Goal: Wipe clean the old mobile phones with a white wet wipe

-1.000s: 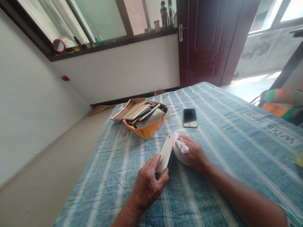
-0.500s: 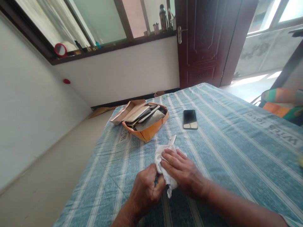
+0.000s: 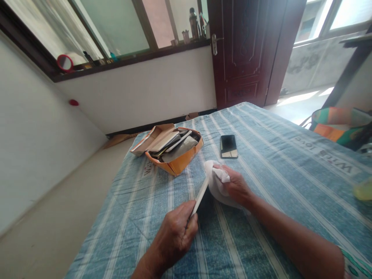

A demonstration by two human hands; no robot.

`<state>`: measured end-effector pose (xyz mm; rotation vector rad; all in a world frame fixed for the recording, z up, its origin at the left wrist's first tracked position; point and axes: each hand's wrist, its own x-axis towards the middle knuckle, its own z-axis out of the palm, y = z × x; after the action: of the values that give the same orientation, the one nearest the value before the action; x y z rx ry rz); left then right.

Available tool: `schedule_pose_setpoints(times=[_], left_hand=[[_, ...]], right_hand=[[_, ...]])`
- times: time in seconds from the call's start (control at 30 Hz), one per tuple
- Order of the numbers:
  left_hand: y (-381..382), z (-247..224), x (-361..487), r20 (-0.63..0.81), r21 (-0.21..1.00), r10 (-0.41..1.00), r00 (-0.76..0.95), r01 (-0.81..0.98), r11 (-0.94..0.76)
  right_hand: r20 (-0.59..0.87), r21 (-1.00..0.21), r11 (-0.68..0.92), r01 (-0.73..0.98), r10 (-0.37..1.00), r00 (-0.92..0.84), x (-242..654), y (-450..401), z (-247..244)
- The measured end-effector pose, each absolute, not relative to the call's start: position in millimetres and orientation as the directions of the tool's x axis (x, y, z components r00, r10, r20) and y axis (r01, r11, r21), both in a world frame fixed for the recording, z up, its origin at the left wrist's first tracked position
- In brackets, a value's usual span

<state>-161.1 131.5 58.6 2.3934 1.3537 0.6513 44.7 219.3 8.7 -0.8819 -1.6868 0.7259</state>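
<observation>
My left hand (image 3: 178, 228) is closed on the near end of a slim, white-edged phone (image 3: 200, 195), which is tilted almost edge-on to me. A white cloth (image 3: 216, 182) is gripped in my right hand (image 3: 234, 184); it wraps the phone's far end and hangs down on the right. The phone's faces are mostly hidden by this angle. Past my hands, a dark-screened phone (image 3: 229, 147) lies flat on the striped blue bedspread (image 3: 250, 240). An open orange cardboard box (image 3: 181, 161) at its left holds several phones and flat devices.
A window sill (image 3: 139, 58) with a red-rimmed mirror (image 3: 64, 63) and a thermos flask (image 3: 193, 23) runs along the far wall. A dark red door (image 3: 247, 58) stands behind the bed. At the right are a colourful bag (image 3: 340, 126) and a yellowish object (image 3: 363, 192).
My right hand and the cloth have moved up along the phone to its far end. The phone has turned edge-on, with more of its length showing. The view has shifted slightly right.
</observation>
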Motion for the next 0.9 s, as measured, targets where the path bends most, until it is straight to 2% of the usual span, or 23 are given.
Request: schedule_pose_setpoints(times=[0.23,0.43,0.7,0.9], left_hand=[[130,59,-160,0.194,0.566,0.873,0.448,0.675,-0.473],[128,56,-159,0.147,0.633,0.909,0.390,0.669,-0.390],[127,56,-152,0.167,0.669,0.919,0.358,0.644,-0.372],[122,61,-145,0.202,0.710,0.908,0.366,0.584,-0.394]], right_hand=[[0.290,-0.956,0.294,0.002,0.943,-0.161,42,219,13],[0.092,-0.990,0.110,0.089,0.978,-0.186,44,223,11],[0.171,-0.972,0.194,0.130,0.970,-0.173,46,222,13],[0.227,-0.972,0.235,0.012,0.949,-0.218,49,221,21]])
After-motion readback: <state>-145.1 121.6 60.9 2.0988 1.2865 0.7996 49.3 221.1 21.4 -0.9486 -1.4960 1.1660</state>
